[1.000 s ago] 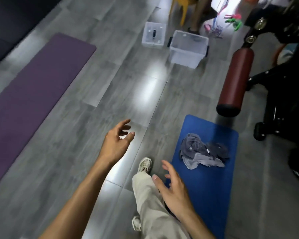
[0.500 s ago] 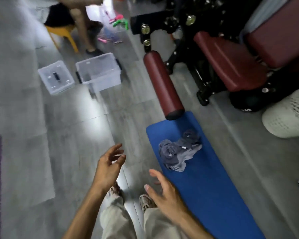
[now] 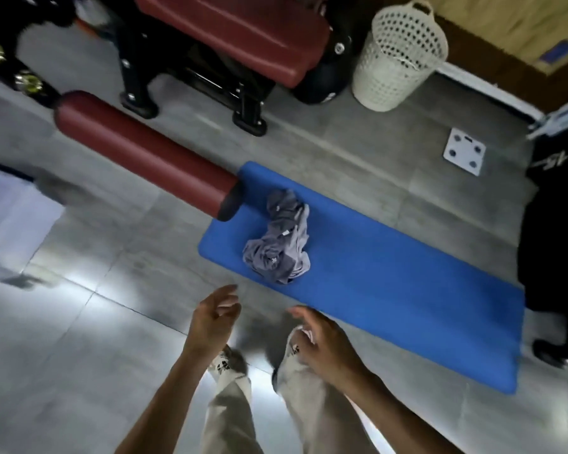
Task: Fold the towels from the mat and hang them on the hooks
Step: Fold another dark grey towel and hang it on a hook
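Now closer, the gray towels (image 3: 281,247) lie just ahead on the blue mat (image 3: 407,283); left hand (image 3: 212,319) nearer, right hand (image 3: 325,345) too, both loose and empty.

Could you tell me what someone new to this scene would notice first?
The bright blue mat on the grey floor stands out, with a crumpled heap of grey towels near its left end. A dark red padded roller reaches that end, and both empty hands, left hand and right hand, hover just before the mat.

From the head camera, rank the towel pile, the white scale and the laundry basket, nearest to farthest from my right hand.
From the right hand:
1. Towel pile, on the blue mat just ahead.
2. White scale, on the floor beyond the mat, to the right.
3. Laundry basket, by the far wall.
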Tool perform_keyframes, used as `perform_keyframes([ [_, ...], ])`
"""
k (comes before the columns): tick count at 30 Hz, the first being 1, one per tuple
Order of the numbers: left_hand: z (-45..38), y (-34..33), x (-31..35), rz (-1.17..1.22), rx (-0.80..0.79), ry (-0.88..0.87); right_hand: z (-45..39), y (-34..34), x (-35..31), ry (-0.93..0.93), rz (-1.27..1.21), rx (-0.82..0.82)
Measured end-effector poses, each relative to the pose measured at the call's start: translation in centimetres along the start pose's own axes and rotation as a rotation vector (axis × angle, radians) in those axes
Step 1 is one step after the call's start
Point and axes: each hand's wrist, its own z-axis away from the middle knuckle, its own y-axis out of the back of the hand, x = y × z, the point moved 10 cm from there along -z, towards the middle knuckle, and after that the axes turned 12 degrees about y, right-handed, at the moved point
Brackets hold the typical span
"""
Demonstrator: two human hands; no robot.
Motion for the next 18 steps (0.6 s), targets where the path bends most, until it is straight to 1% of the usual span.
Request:
perform_keyframes([
  [2, -1.0, -1.9, 1.0, -0.072, -0.026, -0.012, -0.1, 0.4, 1.8, -0.059, -0.022, 0.055],
  [5, -2.5, -4.2, 2.7, -0.147, -0.018, -0.014, 0.1, 0.7, 3.8, -0.129, -0.076, 0.092],
  [10, -5.3, -8.6, 4.0, -0.159, -0.051, 0.066, -0.5, 1.2, 7.2, -0.142, -0.216, 0.119],
  [12, -7.0, -10.4, 4.4, -0.193, -0.061, 0.054, -1.2, 1.0, 9.1, -0.16, -0.276, 0.146],
  [18, -14.9, -14.4, 3.7, -0.407, -0.094, 0.017, -6.7, 0.4, 13.5, -0.251, -0.428, 0.237],
])
